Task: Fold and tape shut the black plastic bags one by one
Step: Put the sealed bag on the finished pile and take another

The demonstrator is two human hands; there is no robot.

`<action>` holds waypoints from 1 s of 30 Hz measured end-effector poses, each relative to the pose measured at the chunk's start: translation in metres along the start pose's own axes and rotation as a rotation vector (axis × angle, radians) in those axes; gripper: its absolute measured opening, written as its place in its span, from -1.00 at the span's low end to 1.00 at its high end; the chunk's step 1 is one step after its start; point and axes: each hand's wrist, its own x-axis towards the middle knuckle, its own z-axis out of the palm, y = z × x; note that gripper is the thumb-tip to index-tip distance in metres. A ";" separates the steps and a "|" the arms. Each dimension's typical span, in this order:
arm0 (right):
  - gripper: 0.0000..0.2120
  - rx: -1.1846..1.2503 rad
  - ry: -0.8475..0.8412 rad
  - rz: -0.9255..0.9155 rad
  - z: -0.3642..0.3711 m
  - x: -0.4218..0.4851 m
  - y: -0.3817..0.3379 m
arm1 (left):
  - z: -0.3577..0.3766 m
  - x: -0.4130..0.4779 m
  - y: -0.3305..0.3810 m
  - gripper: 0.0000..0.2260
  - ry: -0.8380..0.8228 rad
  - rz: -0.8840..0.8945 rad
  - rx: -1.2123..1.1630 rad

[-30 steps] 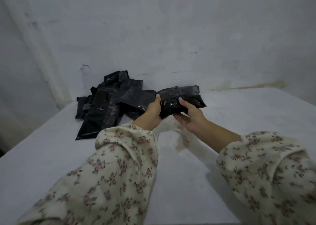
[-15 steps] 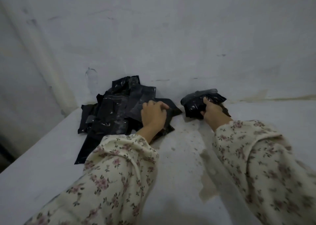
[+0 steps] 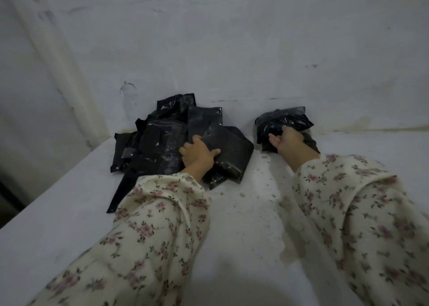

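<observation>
A heap of several black plastic bags lies on the white table against the back wall, left of centre. My left hand grips the nearest bag of the heap, fingers curled over its left edge and thumb on its top. To the right, a folded black bag sits by the wall. My right hand rests on the folded bag with fingers on its front; part of the bag is hidden under the hand.
The white table carries pale stains and crumbs between my arms. A grey-white wall rises right behind the bags. The table's left edge drops off to a dark gap. No tape is in view.
A second ago both hands held the folded bag in the air. My right hand has set it down by the wall, and my left hand has moved to the heap and taken hold of another bag.
</observation>
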 end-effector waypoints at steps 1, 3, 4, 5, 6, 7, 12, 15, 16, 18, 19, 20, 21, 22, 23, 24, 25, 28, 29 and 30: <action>-0.62 -0.065 0.002 -0.010 0.004 -0.011 0.002 | 0.000 -0.001 0.003 -0.42 -0.023 0.003 -0.023; -0.67 -0.122 -0.014 0.089 0.009 -0.027 0.014 | 0.001 -0.004 0.006 -0.42 -0.066 -0.006 -0.065; -0.72 -0.213 -0.056 0.135 0.011 -0.034 0.019 | 0.002 -0.005 0.007 -0.42 -0.074 -0.015 -0.082; -0.76 -0.311 -0.133 0.166 0.011 -0.040 0.024 | 0.003 -0.006 0.006 -0.42 -0.073 -0.024 -0.098; -0.72 -0.410 -0.178 0.180 0.011 -0.047 0.029 | 0.003 -0.008 0.005 -0.42 -0.073 -0.033 -0.118; -0.64 -0.494 -0.219 0.192 0.007 -0.051 0.033 | 0.003 -0.009 0.003 -0.42 -0.082 -0.040 -0.145; -0.56 -0.523 -0.288 0.269 -0.002 -0.067 0.035 | -0.003 -0.019 -0.010 -0.67 -0.163 -0.016 -0.267; -0.69 -0.415 -0.326 0.265 -0.009 -0.092 0.027 | -0.006 -0.027 -0.011 -0.68 -0.195 -0.065 -0.375; -0.73 -0.359 -0.363 0.263 -0.011 -0.100 0.025 | -0.007 -0.031 -0.011 -0.68 -0.186 -0.069 -0.425; -0.81 -0.242 -0.435 0.274 -0.016 -0.119 0.024 | -0.014 -0.045 -0.006 -0.74 -0.130 -0.056 -0.554; -0.81 -0.182 -0.446 0.272 -0.020 -0.130 0.023 | -0.019 -0.056 -0.003 -0.76 -0.087 -0.050 -0.648; -0.77 -0.116 -0.442 0.266 -0.024 -0.137 0.025 | -0.023 -0.068 0.001 -0.72 -0.046 -0.056 -0.760; -0.72 -0.059 -0.424 0.257 -0.029 -0.144 0.025 | -0.026 -0.081 0.005 -0.65 -0.012 -0.080 -0.868; -0.68 -0.016 -0.415 0.243 -0.034 -0.150 0.026 | -0.029 -0.094 0.008 -0.57 -0.003 -0.128 -0.975; -0.67 0.006 -0.403 0.234 -0.040 -0.157 0.028 | -0.032 -0.107 0.011 -0.51 -0.040 -0.195 -1.083; -0.68 0.019 -0.395 0.225 -0.046 -0.165 0.029 | -0.034 -0.119 0.014 -0.51 -0.148 -0.260 -1.192; -0.69 0.013 -0.382 0.213 -0.052 -0.174 0.030 | -0.034 -0.132 0.015 -0.54 -0.312 -0.308 -1.268; -0.62 -0.061 -0.366 0.200 -0.075 -0.197 0.034 | -0.031 -0.161 0.011 -0.64 -0.573 -0.328 -1.122; -0.62 -0.120 -0.373 0.203 -0.085 -0.204 0.032 | -0.028 -0.165 0.008 -0.65 -0.561 -0.293 -1.082; -0.64 -0.184 -0.375 0.208 -0.096 -0.208 0.030 | -0.027 -0.167 0.003 -0.67 -0.544 -0.246 -1.046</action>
